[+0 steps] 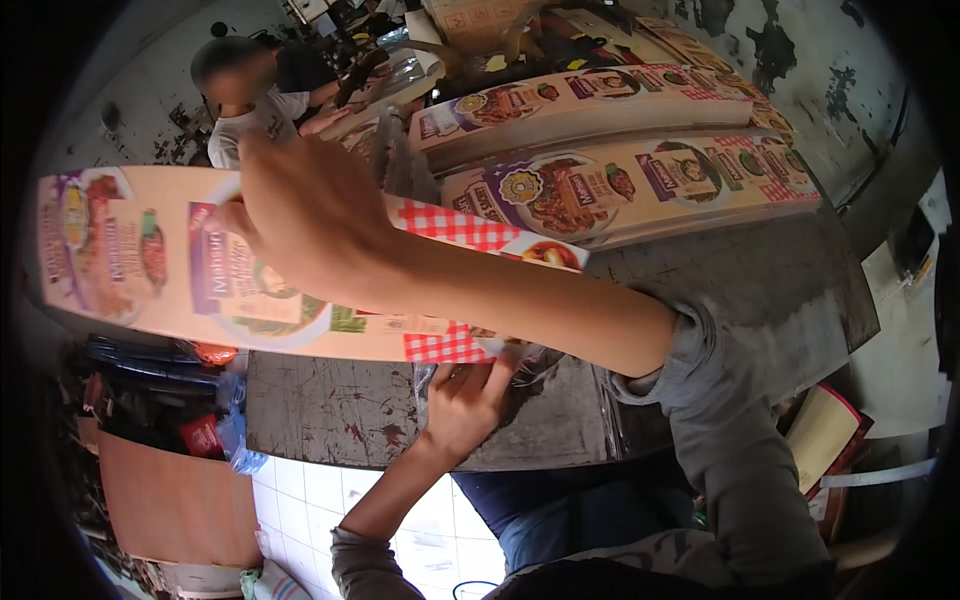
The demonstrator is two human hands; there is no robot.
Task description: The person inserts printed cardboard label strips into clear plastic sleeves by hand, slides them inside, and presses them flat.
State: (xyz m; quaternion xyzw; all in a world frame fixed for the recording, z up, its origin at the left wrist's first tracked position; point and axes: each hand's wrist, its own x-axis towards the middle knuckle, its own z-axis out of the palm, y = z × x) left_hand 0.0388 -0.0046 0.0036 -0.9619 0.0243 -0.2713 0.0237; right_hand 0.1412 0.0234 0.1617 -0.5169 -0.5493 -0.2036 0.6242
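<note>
A long printed sheet with food pictures and a red checked pattern is held up at a tilt over the table's left side. My right hand reaches across from the right and is closed on its upper part, with the thumb on the printed face and the other fingers partly hidden. Lower down, my left hand pinches the sheet's bottom edge near the checked end. Clear plastic film shows beside the left fingers. Two stacks of similar sheets, a nearer stack and a farther stack, lie beyond my right forearm.
The dark, scratched table has its front edge close to my body. Across it, at the upper left, a person in a pale shirt works near clutter. A brown panel and a blue plastic bag are at the lower left.
</note>
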